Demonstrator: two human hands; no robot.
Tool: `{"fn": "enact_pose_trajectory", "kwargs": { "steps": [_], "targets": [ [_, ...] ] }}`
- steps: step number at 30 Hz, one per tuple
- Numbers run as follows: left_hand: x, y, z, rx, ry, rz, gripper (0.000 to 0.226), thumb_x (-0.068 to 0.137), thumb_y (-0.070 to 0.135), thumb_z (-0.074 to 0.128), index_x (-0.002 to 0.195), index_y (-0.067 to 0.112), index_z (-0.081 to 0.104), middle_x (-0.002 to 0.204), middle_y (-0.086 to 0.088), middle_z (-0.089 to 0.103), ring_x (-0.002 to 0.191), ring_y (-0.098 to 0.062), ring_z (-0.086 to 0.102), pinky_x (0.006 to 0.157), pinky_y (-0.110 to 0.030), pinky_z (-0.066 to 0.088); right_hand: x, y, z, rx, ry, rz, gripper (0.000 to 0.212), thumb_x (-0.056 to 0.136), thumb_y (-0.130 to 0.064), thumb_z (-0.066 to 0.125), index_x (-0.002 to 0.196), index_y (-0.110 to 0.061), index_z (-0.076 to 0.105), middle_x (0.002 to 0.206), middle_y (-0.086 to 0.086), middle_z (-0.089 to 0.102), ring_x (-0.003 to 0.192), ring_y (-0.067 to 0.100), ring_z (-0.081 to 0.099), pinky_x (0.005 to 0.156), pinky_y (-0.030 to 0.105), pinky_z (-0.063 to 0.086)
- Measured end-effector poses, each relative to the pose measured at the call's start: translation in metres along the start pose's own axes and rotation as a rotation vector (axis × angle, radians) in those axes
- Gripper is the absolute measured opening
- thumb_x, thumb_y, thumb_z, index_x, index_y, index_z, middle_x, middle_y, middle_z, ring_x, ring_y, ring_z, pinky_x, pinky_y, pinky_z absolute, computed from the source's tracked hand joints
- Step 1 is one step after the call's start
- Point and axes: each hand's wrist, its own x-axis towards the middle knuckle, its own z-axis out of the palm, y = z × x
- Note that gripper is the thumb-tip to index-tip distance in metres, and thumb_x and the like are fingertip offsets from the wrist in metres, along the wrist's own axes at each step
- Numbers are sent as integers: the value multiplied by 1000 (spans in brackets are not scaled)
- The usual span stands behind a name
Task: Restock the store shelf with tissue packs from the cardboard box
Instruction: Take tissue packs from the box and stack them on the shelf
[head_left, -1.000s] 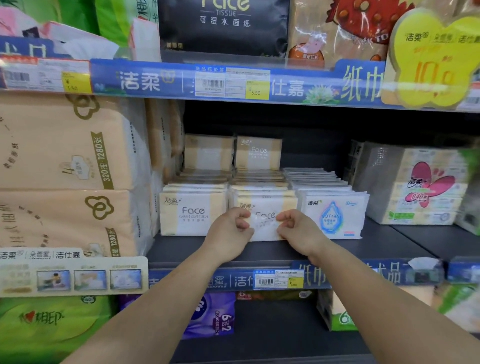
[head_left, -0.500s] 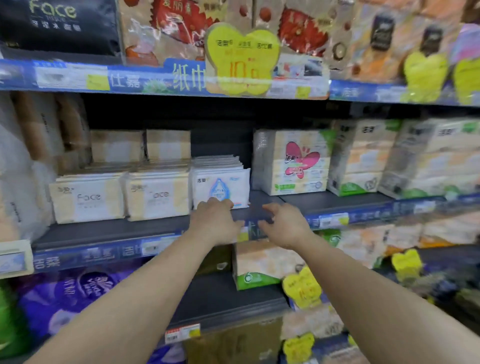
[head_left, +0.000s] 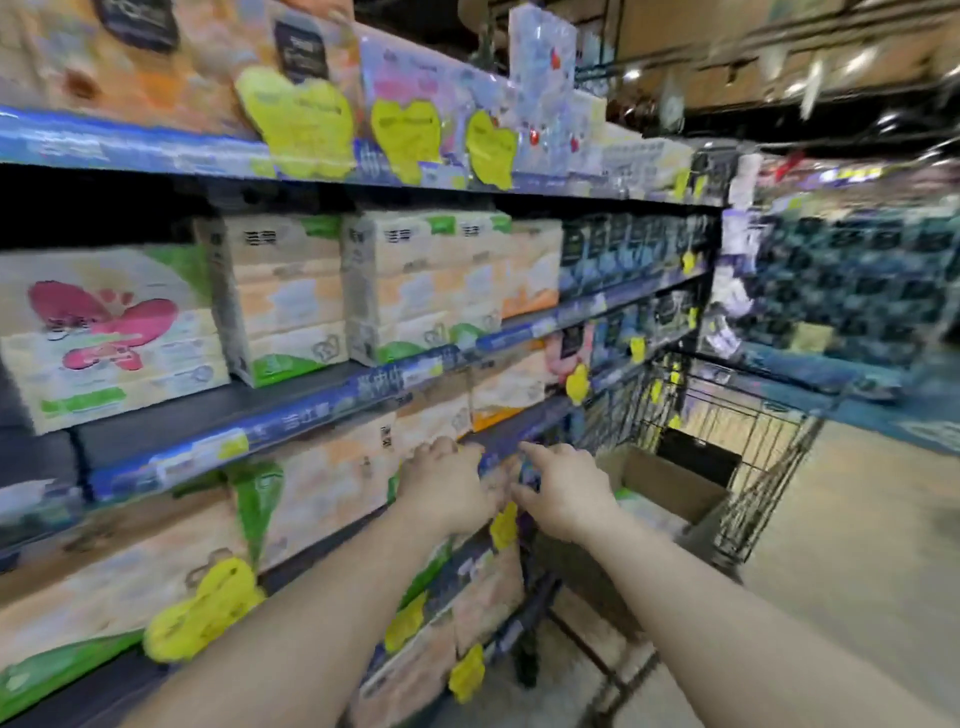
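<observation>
The view is blurred. An open cardboard box (head_left: 670, 480) sits in a wire shopping cart (head_left: 748, 452) at the right, with pale tissue packs (head_left: 647, 512) showing inside it. My left hand (head_left: 447, 486) and my right hand (head_left: 563, 491) are both stretched forward, empty, in front of the shelf edge (head_left: 291, 423) and just left of the box. Their fingers are loosely bent and hold nothing. The shelves at the left carry large tissue bundles, among them one with a pink butterfly (head_left: 104, 332).
Yellow price tags (head_left: 296, 122) hang along the upper and lower shelf rails. Dark blue packs (head_left: 857, 291) fill a stand at the far right. The beige floor (head_left: 857, 571) stretches out right of the cart.
My view has swung right, away from the small Face tissue packs toward the cart and box. Both hands let go of the pack and have travelled right, empty.
</observation>
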Motion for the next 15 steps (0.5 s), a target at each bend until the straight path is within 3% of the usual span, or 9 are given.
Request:
{"fn": "enact_pose_trajectory", "kwargs": {
  "steps": [7,15],
  "targets": [
    [117,97,62,8,-125,169,69,88,60,49,146,29,30,151,-8,27,138,-35,25,109,-48,32,53,134,15,15,-17,224,62,92,-52,48,148,-33,28,144,7,41,129,32,38,103,44,40],
    [292,161,116,-69,-203,262,63,87,53,54,142,30,32,146,-4,31,135,-30,28,107,-46,32,186,265,22,-3,-70,388,63,92,-44,52,148,-31,26,139,7,44,125,30,42,101,43,41]
  ]
}}
